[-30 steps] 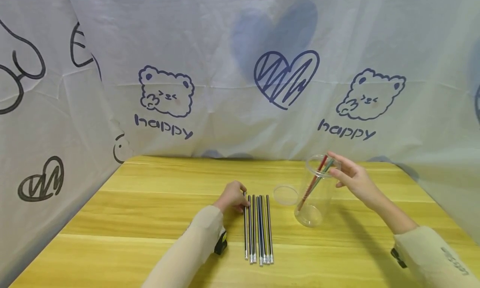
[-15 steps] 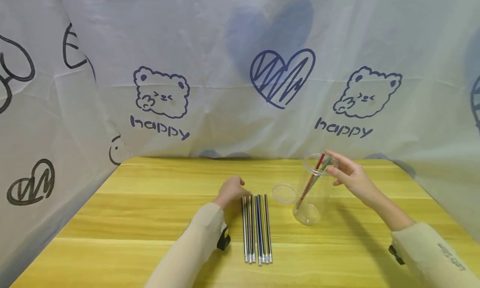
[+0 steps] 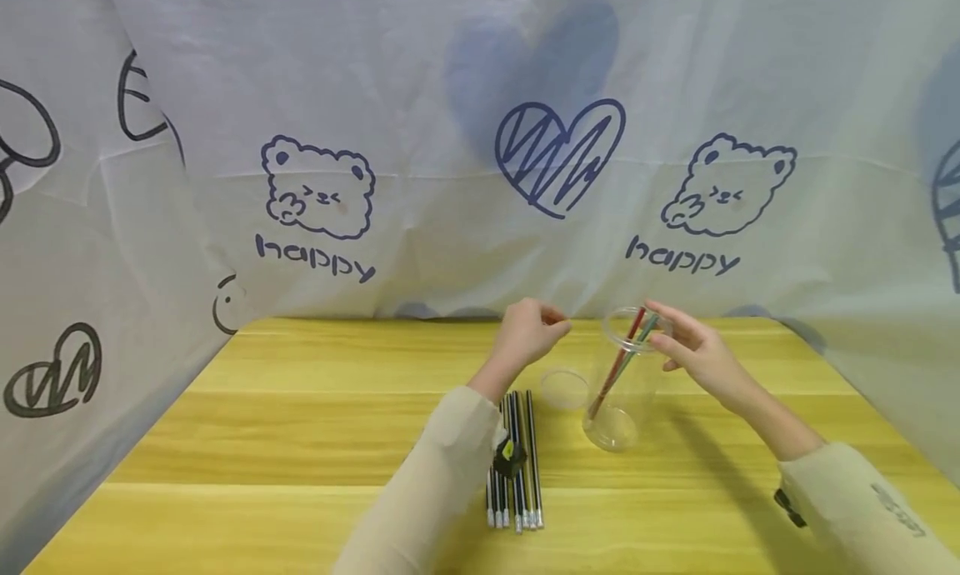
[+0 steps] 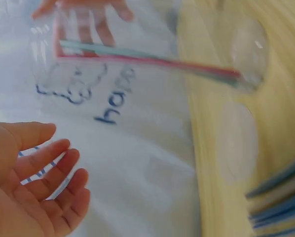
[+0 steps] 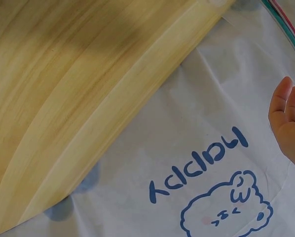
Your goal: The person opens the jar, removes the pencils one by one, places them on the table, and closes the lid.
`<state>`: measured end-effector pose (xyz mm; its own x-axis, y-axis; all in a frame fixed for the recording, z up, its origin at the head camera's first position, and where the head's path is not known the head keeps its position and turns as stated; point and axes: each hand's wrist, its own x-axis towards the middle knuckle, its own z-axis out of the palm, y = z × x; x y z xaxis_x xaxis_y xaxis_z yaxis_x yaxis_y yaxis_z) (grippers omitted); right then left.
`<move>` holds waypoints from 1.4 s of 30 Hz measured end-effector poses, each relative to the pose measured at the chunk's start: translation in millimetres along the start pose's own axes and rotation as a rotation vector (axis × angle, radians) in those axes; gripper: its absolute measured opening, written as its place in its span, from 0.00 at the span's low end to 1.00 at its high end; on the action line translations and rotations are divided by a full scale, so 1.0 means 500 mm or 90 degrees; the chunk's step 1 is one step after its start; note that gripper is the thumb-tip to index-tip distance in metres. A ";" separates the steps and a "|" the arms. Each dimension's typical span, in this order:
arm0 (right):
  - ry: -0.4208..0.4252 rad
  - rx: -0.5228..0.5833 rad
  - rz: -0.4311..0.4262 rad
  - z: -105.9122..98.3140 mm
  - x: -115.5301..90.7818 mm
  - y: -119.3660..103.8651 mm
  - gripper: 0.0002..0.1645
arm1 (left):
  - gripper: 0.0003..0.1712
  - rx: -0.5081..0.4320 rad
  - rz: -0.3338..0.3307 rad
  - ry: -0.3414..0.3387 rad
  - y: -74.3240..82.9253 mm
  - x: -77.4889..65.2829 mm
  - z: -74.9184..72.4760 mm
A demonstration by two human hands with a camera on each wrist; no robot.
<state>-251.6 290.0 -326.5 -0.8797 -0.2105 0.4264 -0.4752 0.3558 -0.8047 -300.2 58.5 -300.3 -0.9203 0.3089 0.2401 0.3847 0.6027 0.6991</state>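
Observation:
My left hand (image 3: 531, 329) is in the air left of the clear plastic jar (image 3: 615, 392), its palm towards the jar. The left wrist view has its fingers (image 4: 54, 180) loosely bent with nothing in them. Upright on the table, the jar holds a red pencil (image 3: 617, 363) and a green pencil (image 3: 643, 333), both leaning. My right hand (image 3: 697, 354) grips the jar near its rim, thumb in front and fingers behind. Dark pencils with silver ends (image 3: 531, 467) lie side by side under the left forearm, which partly hides them.
A clear round lid (image 3: 565, 389) lies flat just left of the jar. The yellow wood-grain table (image 3: 300, 425) ends at a white printed cloth (image 3: 450, 225) hanging behind. The right wrist view mostly takes in table (image 5: 78, 94) and cloth.
My left hand was by the dark pencils, touching those at the left, which slid closer together. It has since risen away to the right, towards the jar. My right hand stays at the jar.

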 end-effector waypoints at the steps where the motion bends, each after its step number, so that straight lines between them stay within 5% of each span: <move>1: 0.002 0.000 0.000 -0.001 -0.001 0.001 0.29 | 0.11 -0.019 0.014 0.006 0.012 0.001 0.004; 8: 0.002 0.000 -0.001 -0.003 -0.002 0.004 0.29 | 0.08 -0.070 0.101 0.056 0.066 0.005 0.036; 22: 0.003 0.000 0.005 -0.001 -0.002 0.006 0.29 | 0.09 0.146 0.142 0.092 0.114 0.016 0.084; 33: -0.008 0.005 0.009 -0.006 -0.004 0.005 0.28 | 0.10 0.188 0.124 0.068 0.128 0.021 0.091; 42: -0.007 0.005 0.011 -0.004 -0.004 0.000 0.29 | 0.07 0.244 0.153 0.074 0.141 0.018 0.080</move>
<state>-249.9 292.3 -326.7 -0.8876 -0.2143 0.4077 -0.4596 0.3519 -0.8154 -278.7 133.1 -275.8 -0.7956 0.4019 0.4532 0.5662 0.7594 0.3204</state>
